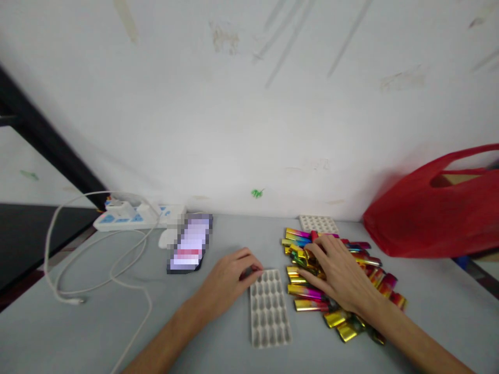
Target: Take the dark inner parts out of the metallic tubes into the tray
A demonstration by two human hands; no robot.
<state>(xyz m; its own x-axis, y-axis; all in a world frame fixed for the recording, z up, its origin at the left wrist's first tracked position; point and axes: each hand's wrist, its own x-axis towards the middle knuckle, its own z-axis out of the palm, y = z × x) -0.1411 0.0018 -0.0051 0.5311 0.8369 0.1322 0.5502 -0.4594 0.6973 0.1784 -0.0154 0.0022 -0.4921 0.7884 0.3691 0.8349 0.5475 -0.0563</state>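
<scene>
Shiny metallic casings [331,280] lie heaped toward the table's [117,322] right side, near the back edge; the right hand [341,275] rests spread on top, fingers loosely open, hiding several. Left hand [230,280], loosely curled, touches the top left corner of the white pocketed tray [270,307] lying mid-table; whether it pinches anything I cannot tell. Both forearms run off the near edge

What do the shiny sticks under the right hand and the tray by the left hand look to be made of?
The sticks look wrapped in metallic foil or mirror-coated plastic: gold, pink and green glints. The tray looks like matte off-white moulded plastic or pulp, with rows of dimpled pockets; which one is unclear.
</scene>
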